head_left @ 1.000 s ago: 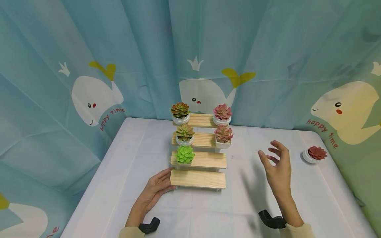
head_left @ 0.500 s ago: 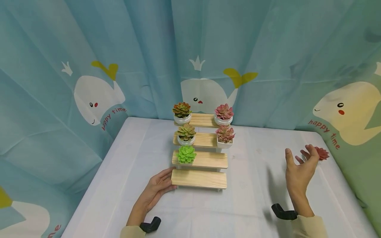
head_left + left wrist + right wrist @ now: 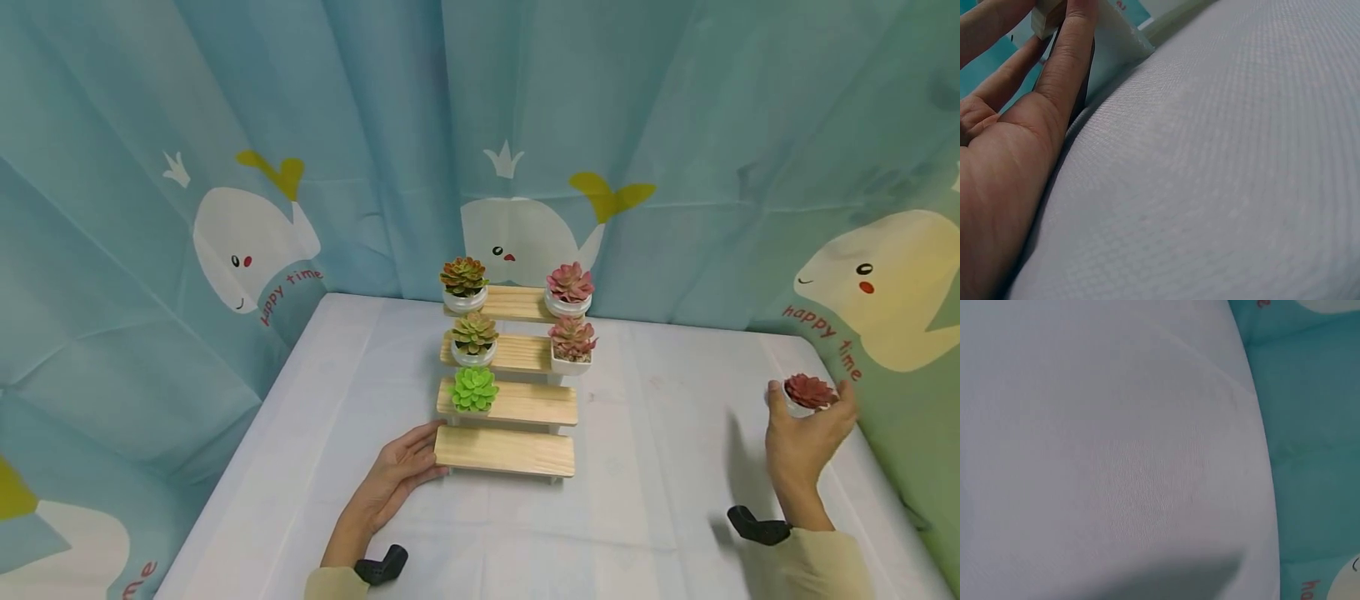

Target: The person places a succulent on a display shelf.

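Note:
A wooden stepped plant stand (image 3: 504, 452) stands in the middle of the table. My left hand (image 3: 393, 473) holds the left end of its lowest step, thumb in front and fingers behind; the left wrist view shows a corner of the wood between the fingers. At the far right, my right hand (image 3: 806, 442) has thumb and fingers around the white pot of a dark red succulent (image 3: 810, 390). Part of that pot is hidden by the hand. The right wrist view catches only the tabletop and a dark blurred shape, neither hand nor pot.
Down the stand's left side sit an orange-green succulent (image 3: 463, 277), an olive one (image 3: 474, 332) and a bright green one (image 3: 474, 389). Two pink succulents, upper (image 3: 570, 283) and lower (image 3: 573, 337), stand on its right. A blue curtain (image 3: 390, 108) hangs behind the white table (image 3: 660, 517).
My right hand has travelled right across the table and its thumb and fingers have come around the dark red succulent's pot. The left hand keeps its place at the stand.

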`<state>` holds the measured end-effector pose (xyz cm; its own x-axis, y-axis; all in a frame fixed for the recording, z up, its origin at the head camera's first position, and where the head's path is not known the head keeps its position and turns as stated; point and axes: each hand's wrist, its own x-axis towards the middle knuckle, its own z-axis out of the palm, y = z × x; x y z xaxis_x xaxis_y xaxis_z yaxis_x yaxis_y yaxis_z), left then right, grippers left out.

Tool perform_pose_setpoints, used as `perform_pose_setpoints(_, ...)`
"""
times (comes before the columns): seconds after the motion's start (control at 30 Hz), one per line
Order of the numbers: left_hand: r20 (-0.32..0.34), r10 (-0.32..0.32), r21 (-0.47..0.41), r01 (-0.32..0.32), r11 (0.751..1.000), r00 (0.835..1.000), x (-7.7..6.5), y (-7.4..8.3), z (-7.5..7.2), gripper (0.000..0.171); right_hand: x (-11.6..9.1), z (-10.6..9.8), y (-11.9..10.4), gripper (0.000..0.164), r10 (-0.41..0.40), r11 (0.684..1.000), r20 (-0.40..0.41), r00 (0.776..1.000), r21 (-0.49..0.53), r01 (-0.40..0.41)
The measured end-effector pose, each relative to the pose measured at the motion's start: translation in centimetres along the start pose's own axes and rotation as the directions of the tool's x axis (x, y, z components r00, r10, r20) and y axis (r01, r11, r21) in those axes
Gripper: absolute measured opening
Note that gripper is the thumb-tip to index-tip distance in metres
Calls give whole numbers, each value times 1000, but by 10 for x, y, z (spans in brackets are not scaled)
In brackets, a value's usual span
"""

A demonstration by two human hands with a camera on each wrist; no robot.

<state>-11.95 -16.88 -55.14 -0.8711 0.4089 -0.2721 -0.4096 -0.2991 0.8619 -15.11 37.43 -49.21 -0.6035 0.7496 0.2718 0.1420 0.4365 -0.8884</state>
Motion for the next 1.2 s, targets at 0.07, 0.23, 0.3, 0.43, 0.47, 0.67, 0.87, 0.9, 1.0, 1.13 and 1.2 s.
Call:
perform_pose_setpoints(0.07, -1, 0, -3, 0, 1000, 1000, 0, 0, 0, 74, 7, -3, 5, 81, 41, 998, 33, 999, -46, -39)
perform_pose_setpoints(0.23, -3, 2, 0, -2, 1000, 1000, 0, 0, 1, 75, 22, -9, 17, 84, 74, 989, 80, 994, -131, -63)
perform_pose_setpoints(0.3, -2, 2, 4, -2, 1000, 1000, 0, 0, 2, 75, 27, -11, 22, 85, 93, 984, 100, 991, -161, -77)
perform_pose_setpoints(0.43, 3, 3, 10, -3, 1000, 1000, -1, 0, 1, 75, 35, -14, 28, 85, 122, 975, 150, 981, -204, -90)
perform_pose_setpoints(0.47, 4, 4, 10, -4, 1000, 1000, -1, 0, 1, 75, 37, -14, 30, 84, 135, 970, 169, 976, -221, -96)
perform_pose_setpoints(0.67, 6, 4, 5, -4, 1000, 1000, 0, -1, 0, 74, 47, -17, 36, 81, 155, 957, 238, 959, -278, -86)
perform_pose_setpoints(0.87, 4, 3, 0, -3, 1000, 1000, 0, -1, 0, 74, 53, -19, 41, 76, 125, 949, 292, 948, -313, -29)
perform_pose_setpoints(0.9, 4, 3, -1, -3, 1000, 1000, 0, -1, 0, 74, 54, -19, 42, 76, 124, 948, 302, 945, -317, -23)
perform_pose_setpoints(1.0, 7, 5, -3, -5, 1000, 1000, 0, -1, 0, 74, 56, -20, 43, 76, 118, 944, 327, 938, -330, -4)
perform_pose_setpoints(1.13, 9, 10, -4, -10, 1000, 1000, 0, -1, 0, 74, 60, -19, 42, 77, 115, 936, 356, 927, -352, 19)
perform_pose_setpoints(1.2, 11, 11, -4, -11, 1000, 1000, -1, -1, 0, 74, 62, -19, 42, 78, 114, 931, 374, 920, -364, 33)
